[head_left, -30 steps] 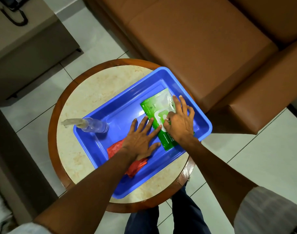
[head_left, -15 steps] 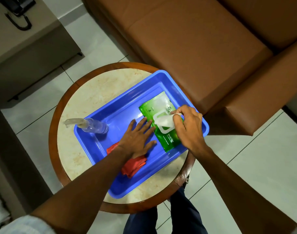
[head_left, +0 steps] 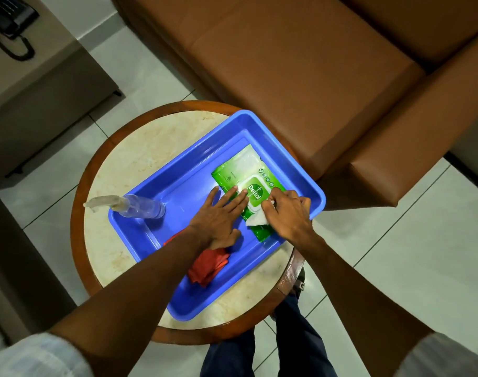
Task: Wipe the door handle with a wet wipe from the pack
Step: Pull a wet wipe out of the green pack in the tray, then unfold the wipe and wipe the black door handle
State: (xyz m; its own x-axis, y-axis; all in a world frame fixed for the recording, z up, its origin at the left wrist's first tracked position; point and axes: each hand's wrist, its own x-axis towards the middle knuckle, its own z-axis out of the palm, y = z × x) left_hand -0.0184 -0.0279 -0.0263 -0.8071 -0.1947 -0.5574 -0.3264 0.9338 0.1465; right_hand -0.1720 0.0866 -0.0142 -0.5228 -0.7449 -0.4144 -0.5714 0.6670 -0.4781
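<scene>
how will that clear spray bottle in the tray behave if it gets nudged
The spray bottle lies on its side against the blue tray wall, so its round body could probably roll. The trigger head, resting over the rim, would likely stop it early. It looks clear and mostly empty, so probably light and easy to shift.

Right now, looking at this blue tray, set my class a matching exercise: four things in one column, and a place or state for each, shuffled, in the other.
Things
1. wipe pack
2. spray bottle
3. red cloth
4. white wipe

Places or states
A. lying on its side, nozzle over the tray's left rim
B. pinched in the right hand
C. partly hidden under the left hand's wrist
D. flat in the tray, label flap down, left fingertips resting on it

Pairs: 1-D, 2-A, 3-C, 4-B
</scene>
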